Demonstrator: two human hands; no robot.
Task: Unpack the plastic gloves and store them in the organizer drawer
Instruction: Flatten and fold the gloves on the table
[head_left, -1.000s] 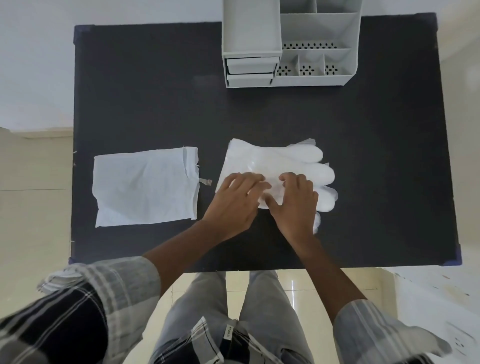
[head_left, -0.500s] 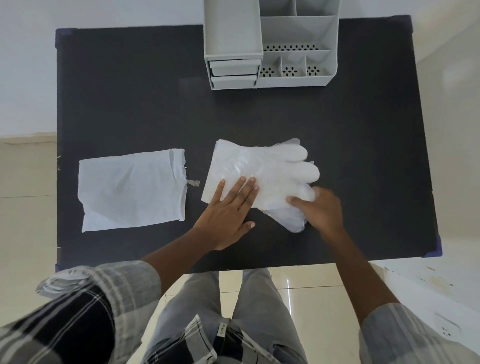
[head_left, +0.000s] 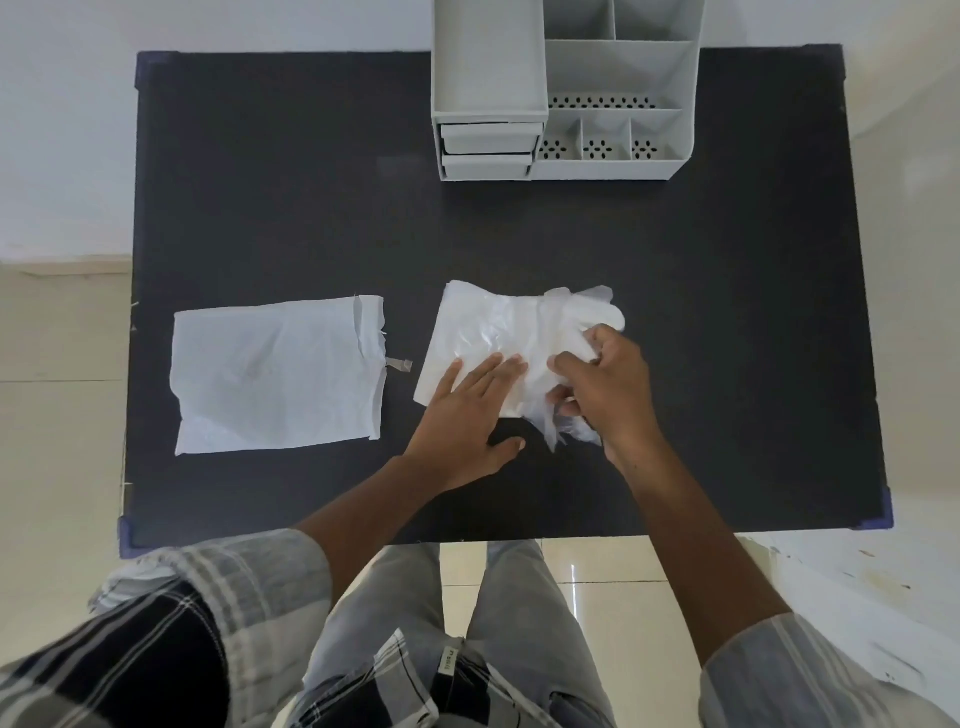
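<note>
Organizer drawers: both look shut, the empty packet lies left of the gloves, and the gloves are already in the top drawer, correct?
Not quite. The head view shows the gloves on the table under both hands, not in a drawer. The rest holds.

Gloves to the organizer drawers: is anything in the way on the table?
Nothing visible. The table between the gloves and the organizer is bare; the torn packet lies off to the left. Both drawers look closed, though.
</note>
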